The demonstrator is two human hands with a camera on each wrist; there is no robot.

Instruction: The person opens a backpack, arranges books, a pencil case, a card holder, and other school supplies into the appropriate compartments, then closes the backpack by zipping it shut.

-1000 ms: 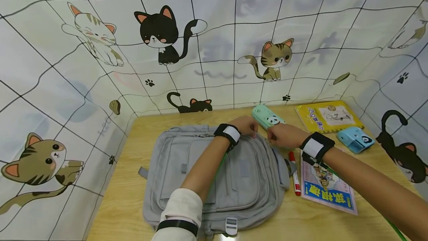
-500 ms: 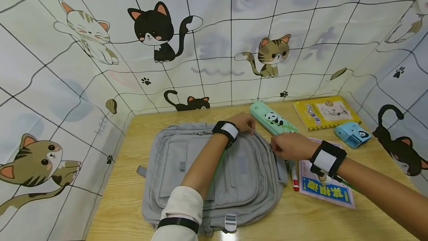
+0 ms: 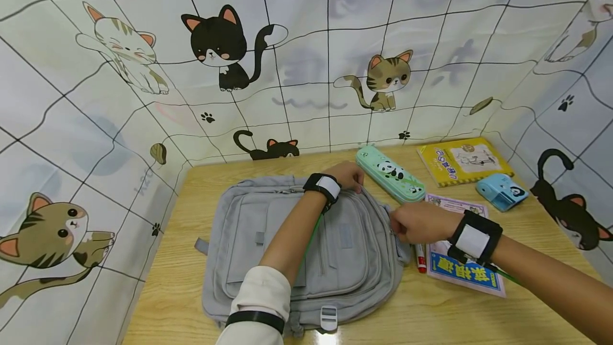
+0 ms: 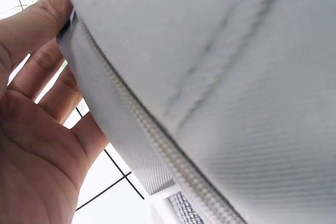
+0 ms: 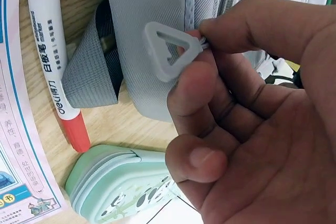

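Note:
A grey backpack [image 3: 268, 228] lies flat on the wooden table. At its far edge my left hand [image 3: 349, 175] grips the fabric beside a zipper [image 4: 142, 111]; in the left wrist view the thumb is on the near face and the other fingers reach behind. My right hand [image 3: 423, 221] is at the bag's right edge. Its thumb and index finger pinch the base of a grey triangular zipper pull [image 5: 156, 56], which sticks out past the fingertips. The remaining fingers are curled in toward the palm.
Beyond the bag lies a mint panda pencil case [image 3: 390, 174]. To the right are a yellow book [image 3: 462, 161], a small light blue panda-print object [image 3: 502, 191] and a purple-edged booklet [image 3: 466, 277]. A red-and-white whiteboard marker [image 5: 50, 51] lies between booklet and bag.
My right hand has slid along the bag's edge, rightward and nearer to me, uncovering more of the pencil case. The left hand keeps its grip at the far edge.

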